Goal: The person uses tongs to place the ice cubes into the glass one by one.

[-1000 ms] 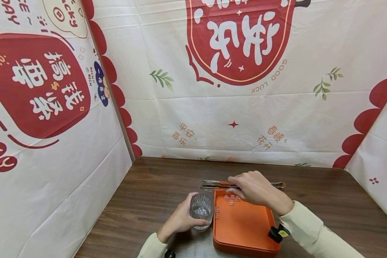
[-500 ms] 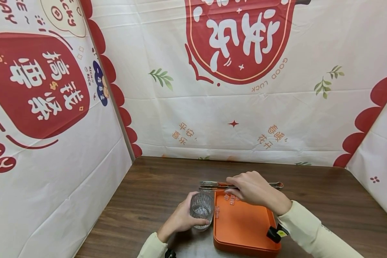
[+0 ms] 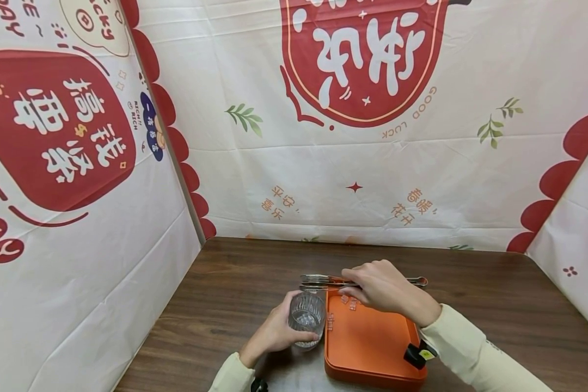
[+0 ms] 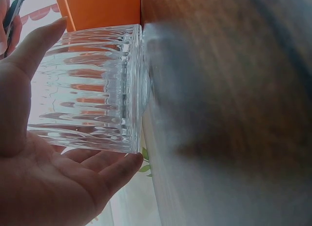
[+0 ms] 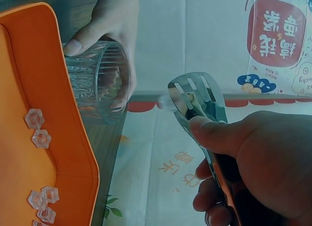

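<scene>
A clear ribbed glass (image 3: 306,313) stands on the table, gripped by my left hand (image 3: 276,329) with thumb and fingers round its sides. Clear pieces seem to lie inside it. My right hand (image 3: 384,288) holds metal tongs (image 3: 318,281) above the far left corner of an orange tray (image 3: 372,348). The slotted ends of the tongs (image 5: 200,92) are above and just behind the glass rim. A small blurred clear piece (image 5: 166,102) shows at those ends in the right wrist view. More clear plastic-looking pieces (image 5: 38,199) lie in the tray.
The tray sits close against the right side of the glass. Brown wooden table (image 3: 235,272) surrounds both. A printed white cloth (image 3: 318,163) hangs behind the table, and another (image 3: 103,261) hangs on the left.
My right hand and the tongs have shifted slightly left, towards the glass. The left hand and the glass have stayed in place.
</scene>
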Motion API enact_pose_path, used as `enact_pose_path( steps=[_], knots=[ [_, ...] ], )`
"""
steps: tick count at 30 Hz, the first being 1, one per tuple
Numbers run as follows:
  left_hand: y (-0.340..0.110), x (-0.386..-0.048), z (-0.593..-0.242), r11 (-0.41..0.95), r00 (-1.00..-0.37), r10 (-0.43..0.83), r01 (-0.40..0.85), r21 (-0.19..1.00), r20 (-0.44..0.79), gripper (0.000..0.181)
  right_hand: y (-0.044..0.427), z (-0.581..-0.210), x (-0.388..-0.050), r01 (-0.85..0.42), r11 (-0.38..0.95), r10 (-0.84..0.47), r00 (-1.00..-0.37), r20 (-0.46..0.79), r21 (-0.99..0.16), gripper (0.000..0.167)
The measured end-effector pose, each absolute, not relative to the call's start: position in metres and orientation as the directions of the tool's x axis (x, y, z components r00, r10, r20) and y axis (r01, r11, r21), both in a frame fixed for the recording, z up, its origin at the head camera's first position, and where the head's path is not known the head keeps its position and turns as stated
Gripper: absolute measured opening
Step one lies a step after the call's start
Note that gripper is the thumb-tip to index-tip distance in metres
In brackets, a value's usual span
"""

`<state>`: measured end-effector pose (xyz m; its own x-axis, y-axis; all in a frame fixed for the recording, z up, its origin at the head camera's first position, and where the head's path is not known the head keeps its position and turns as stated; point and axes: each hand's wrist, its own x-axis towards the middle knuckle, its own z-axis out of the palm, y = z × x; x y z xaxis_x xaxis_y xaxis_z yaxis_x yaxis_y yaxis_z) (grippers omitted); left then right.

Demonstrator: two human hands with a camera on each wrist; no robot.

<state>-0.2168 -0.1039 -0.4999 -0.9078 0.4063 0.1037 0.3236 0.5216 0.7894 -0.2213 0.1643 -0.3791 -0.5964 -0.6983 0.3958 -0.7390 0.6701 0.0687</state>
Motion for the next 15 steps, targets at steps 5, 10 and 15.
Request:
enact_pose_path(
  steps=[5, 10, 15],
  knots=[
    [-0.1035, -0.2161, -0.499, 0.532, -0.911, 0.4, 0.322, 0.783, 0.103, 0.095, 0.1646, -0.379, -0.2208, -0.736, 0.674, -0.695, -0.601, 0.395, 0.065, 0.03],
    [-0.1036, -0.2161, -0.4994, 0.528, -0.909, 0.4, 0.332, 0.782, 0.115, 0.095, 0.1666, -0.3787, -0.22, -0.733, 0.678, -0.69, -0.606, 0.396, 0.06, 0.03],
    [-0.1035, -0.2163, -0.5001, 0.528, -0.908, 0.4, 0.337, 0.78, 0.122, 0.094, 0.1702, -0.3782, -0.2186, -0.724, 0.687, -0.681, -0.616, 0.396, 0.056, 0.032]
  ],
)
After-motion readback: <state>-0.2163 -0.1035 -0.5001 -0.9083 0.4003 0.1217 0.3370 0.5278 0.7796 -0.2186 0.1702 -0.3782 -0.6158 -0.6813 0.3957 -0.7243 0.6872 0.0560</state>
